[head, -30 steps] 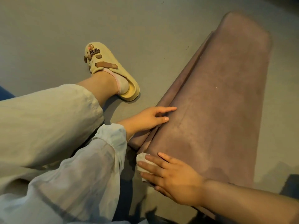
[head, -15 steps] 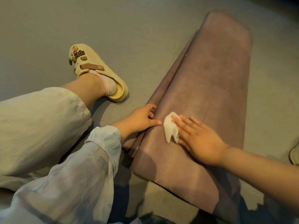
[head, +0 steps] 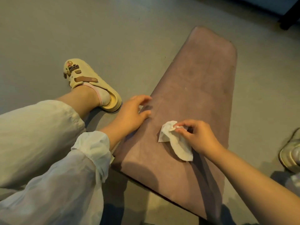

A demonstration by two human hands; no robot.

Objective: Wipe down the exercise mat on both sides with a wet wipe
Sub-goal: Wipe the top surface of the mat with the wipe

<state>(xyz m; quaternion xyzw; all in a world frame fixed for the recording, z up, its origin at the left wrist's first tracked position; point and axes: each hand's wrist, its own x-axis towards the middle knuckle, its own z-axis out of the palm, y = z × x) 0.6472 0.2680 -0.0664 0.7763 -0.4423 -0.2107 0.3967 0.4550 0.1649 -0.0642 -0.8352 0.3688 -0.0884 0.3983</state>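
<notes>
A dusty purple exercise mat (head: 199,88) lies folded on the grey floor and runs away from me to the upper right. A crumpled white wet wipe (head: 177,142) lies on the mat's near half. My right hand (head: 198,137) pinches the wipe's upper edge between thumb and fingertips, and the wipe's lower part trails loose on the mat. My left hand (head: 131,114) rests on the mat's left edge with its fingers loosely bent, holding nothing.
My left leg in pale trousers, with a cream clog (head: 90,83), stands on the floor left of the mat. A pale shoe (head: 290,151) lies at the right edge. Dark furniture (head: 290,12) stands at the top right. Grey floor (head: 97,30) surrounds the mat.
My right hand swept the wipe from the mat's near corner up across its surface, then lifted from a flat press to a pinch on the wipe. My left hand's fingers curled slightly.
</notes>
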